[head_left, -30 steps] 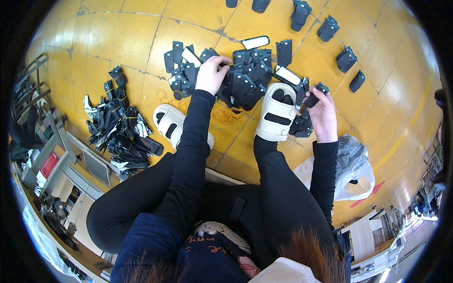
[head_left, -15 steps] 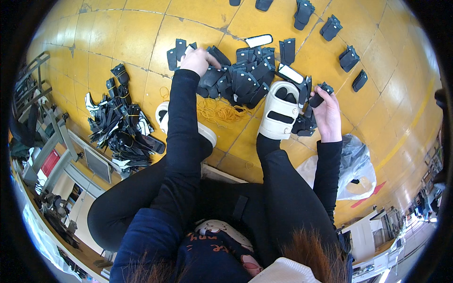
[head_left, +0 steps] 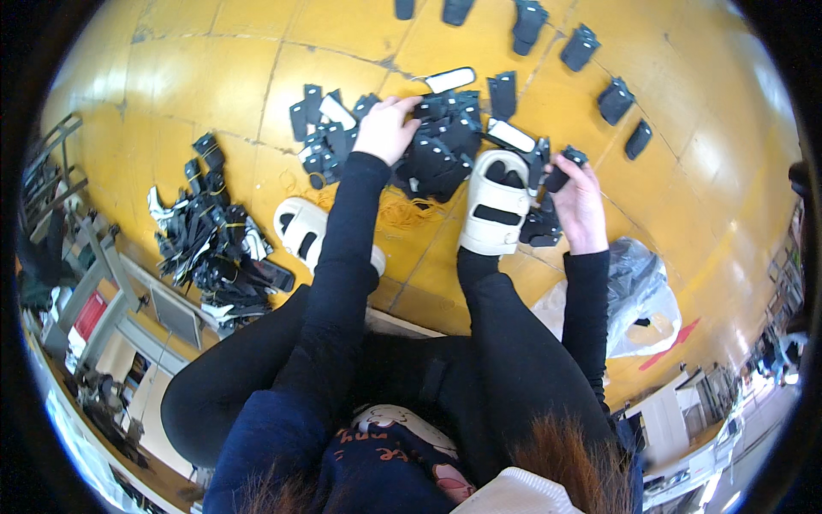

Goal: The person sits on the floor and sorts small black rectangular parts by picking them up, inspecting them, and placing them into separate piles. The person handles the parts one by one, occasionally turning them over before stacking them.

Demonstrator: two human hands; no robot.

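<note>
A: Now, what has changed at my left hand?

B: It has come back toward twelve o'clock. Half a second ago it reached out to eleven o'clock, near the small scatter of black parts; now it rests on the central heap of black parts, fingers curled down over the top pieces. Whether it pinches one I cannot tell.

A: And my right hand?

B: It stays at one o'clock, just beside my right sandal. Its fingers are pressed together around a small black part, held above the floor.

A: So what does that shift suggest?

B: I judge that the left hand has returned to the heap to pick out another piece while the right keeps its own.

A: What else lies about?

B: My left sandal sits at ten o'clock; a larger tangled pile lies at nine; single parts form a row at one o'clock; a clear plastic bag lies at three.
</note>
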